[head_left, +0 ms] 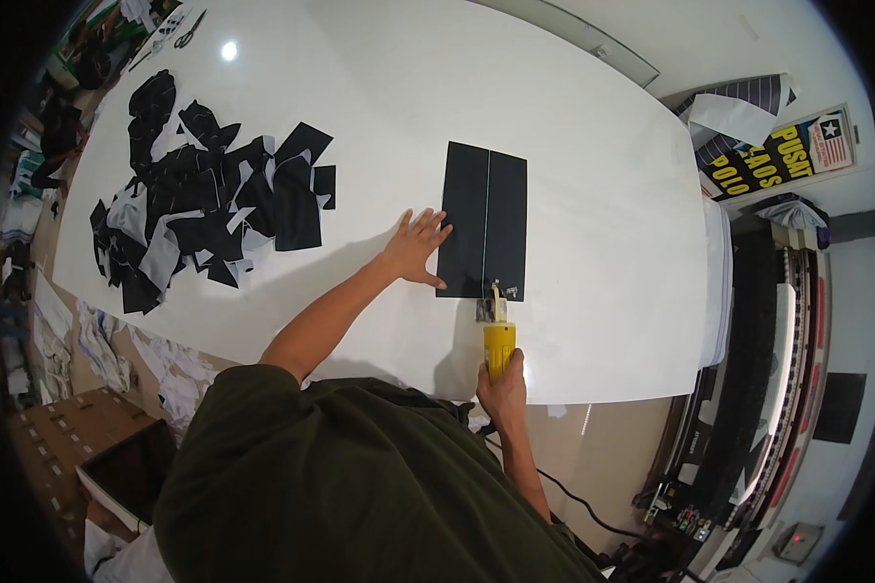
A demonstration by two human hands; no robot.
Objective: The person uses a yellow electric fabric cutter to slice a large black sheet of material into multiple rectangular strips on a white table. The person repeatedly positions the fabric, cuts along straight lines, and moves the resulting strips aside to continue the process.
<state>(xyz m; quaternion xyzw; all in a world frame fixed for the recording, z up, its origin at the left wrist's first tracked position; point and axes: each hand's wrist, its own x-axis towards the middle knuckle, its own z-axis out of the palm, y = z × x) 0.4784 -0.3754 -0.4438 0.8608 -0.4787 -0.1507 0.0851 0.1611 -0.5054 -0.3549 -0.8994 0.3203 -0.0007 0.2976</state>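
Observation:
A flat black rectangular fabric piece point(465, 209) lies on the white table point(603, 321), with a thin pale line down its middle. Fingers spread, my left hand point(418, 249) rests at its left edge, fingertips touching or just beside the cloth. In my right hand point(503, 396) is a yellow electric fabric cutter point(499, 350), gripped by its body. Its head is at the near edge of the cloth, by the lower end of the pale line. Whether the blade has entered the cloth, I cannot tell.
Black and grey fabric offcuts point(199, 194) lie heaped on the table's left. Scissors point(191, 29) are at the far left corner. A black cord point(583, 505) runs below the near edge. A long machine point(749, 408) stands at right, a brown box point(78, 437) at lower left.

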